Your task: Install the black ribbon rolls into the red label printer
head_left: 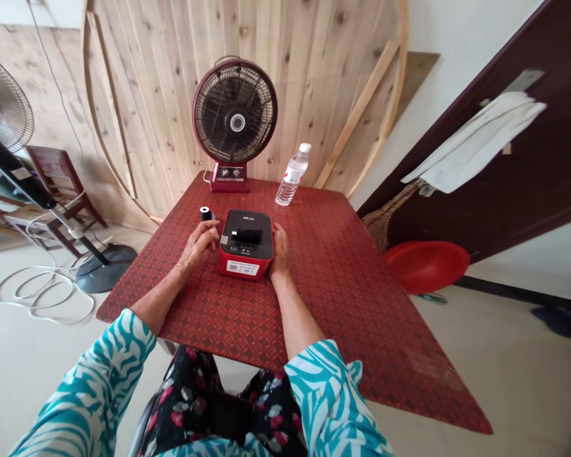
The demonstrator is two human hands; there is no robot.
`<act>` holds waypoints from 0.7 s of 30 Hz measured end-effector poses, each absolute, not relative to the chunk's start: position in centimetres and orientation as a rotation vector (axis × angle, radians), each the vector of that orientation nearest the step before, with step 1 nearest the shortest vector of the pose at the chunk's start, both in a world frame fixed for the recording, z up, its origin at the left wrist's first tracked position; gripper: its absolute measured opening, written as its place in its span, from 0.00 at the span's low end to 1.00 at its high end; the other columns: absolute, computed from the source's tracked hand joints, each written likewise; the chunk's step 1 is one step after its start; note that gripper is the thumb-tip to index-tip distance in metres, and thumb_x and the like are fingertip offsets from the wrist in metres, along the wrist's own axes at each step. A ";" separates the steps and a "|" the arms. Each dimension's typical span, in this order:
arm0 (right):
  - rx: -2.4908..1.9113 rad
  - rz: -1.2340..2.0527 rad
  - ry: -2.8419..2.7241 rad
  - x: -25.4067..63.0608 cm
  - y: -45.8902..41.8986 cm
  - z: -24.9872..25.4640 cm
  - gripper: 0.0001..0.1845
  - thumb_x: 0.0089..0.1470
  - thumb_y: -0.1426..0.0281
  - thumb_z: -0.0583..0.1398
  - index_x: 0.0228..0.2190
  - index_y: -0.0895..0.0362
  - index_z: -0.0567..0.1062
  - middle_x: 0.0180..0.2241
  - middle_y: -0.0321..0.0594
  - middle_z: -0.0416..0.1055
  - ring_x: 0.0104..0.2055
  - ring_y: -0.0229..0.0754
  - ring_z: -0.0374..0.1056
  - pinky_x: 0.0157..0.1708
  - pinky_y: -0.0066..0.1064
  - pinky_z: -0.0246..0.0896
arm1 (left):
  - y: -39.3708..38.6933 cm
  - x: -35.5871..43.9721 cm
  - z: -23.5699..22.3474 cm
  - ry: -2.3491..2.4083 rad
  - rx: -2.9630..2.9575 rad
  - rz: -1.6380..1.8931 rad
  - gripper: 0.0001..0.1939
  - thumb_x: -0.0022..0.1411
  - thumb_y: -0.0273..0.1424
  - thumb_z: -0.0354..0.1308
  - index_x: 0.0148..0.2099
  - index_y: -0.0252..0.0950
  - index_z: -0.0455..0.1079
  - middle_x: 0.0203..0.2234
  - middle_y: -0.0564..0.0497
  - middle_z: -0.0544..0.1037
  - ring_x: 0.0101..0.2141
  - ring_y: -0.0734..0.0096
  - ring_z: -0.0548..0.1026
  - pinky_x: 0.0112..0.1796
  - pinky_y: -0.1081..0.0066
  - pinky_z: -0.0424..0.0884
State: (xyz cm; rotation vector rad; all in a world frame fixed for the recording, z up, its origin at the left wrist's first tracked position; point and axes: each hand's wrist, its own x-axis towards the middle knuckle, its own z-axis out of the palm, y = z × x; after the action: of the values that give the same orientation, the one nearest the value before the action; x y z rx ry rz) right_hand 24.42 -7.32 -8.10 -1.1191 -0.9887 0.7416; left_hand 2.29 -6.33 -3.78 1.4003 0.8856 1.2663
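Note:
A small red and black box-shaped device point(246, 244) with a white label on its front sits on the red patterned table point(342, 279). My left hand point(199, 244) rests at its left side, fingers curled and touching the device's edge. Against the device's right side lies my right hand point(279, 251), fingers stretched along it. A small dark roll point(205, 213) stands just behind my left hand, apart from it.
A red table fan point(234, 120) stands at the table's far edge, a water bottle point(292, 174) to its right. A standing fan's base point(105, 266) and cables lie on the floor at left. A red basin point(428, 263) sits at right.

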 end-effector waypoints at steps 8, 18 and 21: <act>-1.131 0.696 -0.965 24.4 -6.8 -8.5 0.32 0.58 0.45 0.51 0.51 0.53 0.74 0.54 0.45 0.74 0.57 0.47 0.68 0.62 0.47 0.59 | -6.6 2.8 -3.0 0.831 1.216 1.108 0.28 0.49 0.38 0.65 0.51 0.35 0.68 0.17 0.62 0.66 0.18 0.77 0.61 0.23 0.74 0.55; -1.149 0.679 -1.003 24.1 -6.9 -8.1 0.33 0.57 0.43 0.51 0.49 0.52 0.76 0.55 0.45 0.74 0.59 0.48 0.66 0.63 0.48 0.57 | -6.1 3.1 -2.8 0.804 0.944 1.017 0.30 0.42 0.31 0.66 0.50 0.33 0.67 0.19 0.60 0.70 0.15 0.80 0.61 0.19 0.74 0.53; -1.116 0.713 -1.019 24.2 -6.9 -8.2 0.31 0.58 0.44 0.51 0.49 0.51 0.76 0.55 0.43 0.74 0.61 0.48 0.64 0.64 0.48 0.55 | -6.2 3.3 -2.8 0.808 0.964 1.043 0.28 0.41 0.30 0.65 0.49 0.33 0.68 0.17 0.61 0.68 0.14 0.80 0.61 0.19 0.73 0.53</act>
State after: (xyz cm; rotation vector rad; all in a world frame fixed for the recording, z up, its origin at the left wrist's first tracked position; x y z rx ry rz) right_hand 24.20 -6.86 -8.22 -1.1156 -1.0185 0.7125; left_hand 3.28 -6.17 -2.82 0.9644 0.8082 1.0430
